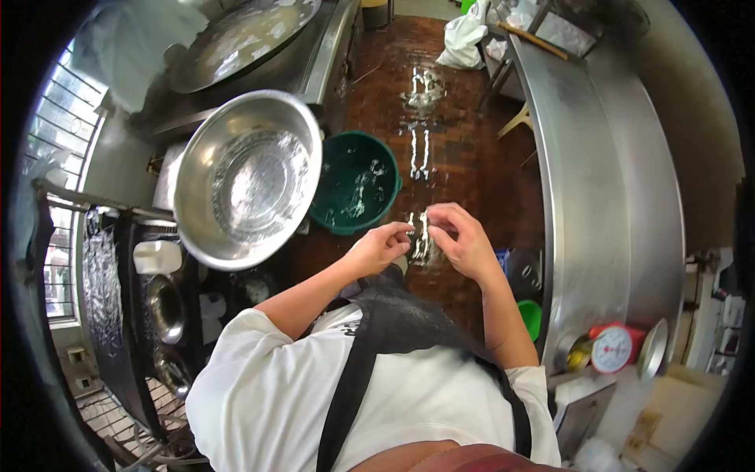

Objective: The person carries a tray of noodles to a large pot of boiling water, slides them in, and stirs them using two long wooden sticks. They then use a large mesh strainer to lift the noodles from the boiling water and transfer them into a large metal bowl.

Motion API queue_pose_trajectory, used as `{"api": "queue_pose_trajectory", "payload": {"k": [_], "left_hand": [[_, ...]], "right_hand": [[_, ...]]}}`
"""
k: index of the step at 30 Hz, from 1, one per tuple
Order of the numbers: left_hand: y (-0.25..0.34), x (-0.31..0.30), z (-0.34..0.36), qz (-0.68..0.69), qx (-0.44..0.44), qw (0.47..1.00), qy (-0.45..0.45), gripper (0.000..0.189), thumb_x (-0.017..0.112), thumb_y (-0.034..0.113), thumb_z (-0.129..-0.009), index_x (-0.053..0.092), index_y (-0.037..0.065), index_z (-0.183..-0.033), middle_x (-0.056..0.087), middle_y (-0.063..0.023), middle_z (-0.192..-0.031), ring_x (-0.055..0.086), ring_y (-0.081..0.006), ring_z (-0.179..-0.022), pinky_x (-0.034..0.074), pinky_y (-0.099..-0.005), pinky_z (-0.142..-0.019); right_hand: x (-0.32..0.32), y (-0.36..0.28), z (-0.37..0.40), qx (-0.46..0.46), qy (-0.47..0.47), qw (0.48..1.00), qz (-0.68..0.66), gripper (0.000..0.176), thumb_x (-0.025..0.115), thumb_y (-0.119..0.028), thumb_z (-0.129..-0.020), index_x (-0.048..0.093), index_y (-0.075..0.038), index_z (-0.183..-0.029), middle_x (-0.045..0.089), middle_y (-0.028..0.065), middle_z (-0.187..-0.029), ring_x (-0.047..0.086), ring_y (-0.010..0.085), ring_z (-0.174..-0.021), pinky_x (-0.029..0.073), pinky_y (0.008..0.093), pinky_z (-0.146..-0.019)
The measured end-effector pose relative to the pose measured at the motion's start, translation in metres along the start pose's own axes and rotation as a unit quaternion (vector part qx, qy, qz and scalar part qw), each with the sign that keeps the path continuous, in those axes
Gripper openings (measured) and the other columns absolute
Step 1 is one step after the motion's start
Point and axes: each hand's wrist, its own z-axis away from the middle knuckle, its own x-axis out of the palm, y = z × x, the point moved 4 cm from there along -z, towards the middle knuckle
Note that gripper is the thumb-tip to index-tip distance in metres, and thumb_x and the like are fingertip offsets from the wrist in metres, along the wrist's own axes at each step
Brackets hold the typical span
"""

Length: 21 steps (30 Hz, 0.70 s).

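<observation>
My left hand (383, 245) is raised in front of the dark apron (401, 315), its fingers loosely bent and slightly apart. Across a small gap, my right hand (464, 240) faces it, fingers curved and the thumb apart from them. I see nothing held in either hand. Beyond my left hand, a green plastic tub (358, 185) stands on the floor, its inside wet and shiny. A large steel basin (259, 177) sits to the left of the tub, also with a wet-looking bottom. Neither hand touches the tub or the basin.
A long steel counter (590, 197) runs along the right, with a red scale (613, 348) at its near end. A big wok (248, 39) is on the stove at back left. The brown tiled floor (456, 118) looks wet. White bags (464, 35) lie at the back.
</observation>
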Motion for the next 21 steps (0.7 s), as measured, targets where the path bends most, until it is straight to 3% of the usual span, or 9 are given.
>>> {"api": "queue_pose_trajectory", "payload": {"k": [3,6,9,14,18,21], "left_hand": [[0.004,-0.011,-0.106,0.010,0.044,0.999,0.006,0.039,0.065,0.015,-0.094,0.057,0.000,-0.130,0.068,-0.0071,-0.098,0.063,-0.0139,-0.079,0.052,-0.0309,-0.076],[0.048,-0.033,-0.209,-0.005,0.043,0.999,-0.025,0.040,0.064,0.021,-0.095,0.059,0.007,-0.132,0.070,-0.0129,-0.107,0.068,-0.0221,-0.091,0.054,-0.0364,-0.082],[0.084,-0.054,-0.311,-0.002,0.148,0.989,0.004,0.037,0.064,0.015,-0.093,0.059,0.003,-0.128,0.068,-0.0064,-0.092,0.064,-0.0159,-0.075,0.052,-0.0324,-0.073],[0.140,-0.067,-0.442,0.015,0.211,0.977,-0.001,0.037,0.065,0.015,-0.093,0.059,0.004,-0.127,0.069,-0.0087,-0.096,0.066,-0.0201,-0.081,0.053,-0.0351,-0.075],[0.145,-0.083,-0.531,0.002,0.177,0.984,0.029,0.037,0.065,0.017,-0.094,0.059,0.005,-0.128,0.069,-0.0085,-0.098,0.067,-0.0196,-0.083,0.053,-0.0347,-0.076],[0.111,-0.102,-0.584,0.044,0.036,0.997,0.058,0.039,0.064,0.021,-0.096,0.058,0.007,-0.132,0.070,-0.0117,-0.107,0.068,-0.0239,-0.097,0.053,-0.0370,-0.087]], "right_hand": [[-0.061,0.048,-0.053,0.044,0.029,0.998,0.047,0.022,0.064,-0.001,-0.091,0.064,0.000,-0.114,0.063,0.0077,-0.109,0.064,0.0159,-0.098,0.052,0.0291,-0.090],[-0.131,0.085,-0.096,0.142,0.076,0.987,0.012,0.024,0.064,-0.002,-0.094,0.064,0.000,-0.117,0.064,0.0060,-0.113,0.065,0.0153,-0.102,0.052,0.0271,-0.091],[-0.199,0.124,-0.141,0.171,0.142,0.975,-0.020,0.024,0.063,-0.002,-0.095,0.064,-0.001,-0.119,0.065,0.0046,-0.112,0.065,0.0134,-0.101,0.051,0.0259,-0.091],[-0.280,0.174,-0.228,0.191,0.152,0.969,0.038,0.023,0.064,-0.006,-0.096,0.064,-0.002,-0.119,0.067,0.0045,-0.108,0.064,0.0110,-0.096,0.051,0.0249,-0.088],[-0.338,0.233,-0.333,0.168,0.086,0.981,0.049,0.023,0.065,-0.008,-0.096,0.065,-0.003,-0.118,0.067,0.0043,-0.106,0.064,0.0109,-0.095,0.051,0.0249,-0.087],[-0.370,0.252,-0.435,0.082,0.057,0.994,0.040,0.022,0.066,-0.009,-0.096,0.065,-0.002,-0.117,0.066,0.0025,-0.104,0.063,0.0101,-0.094,0.050,0.0243,-0.084]]}}
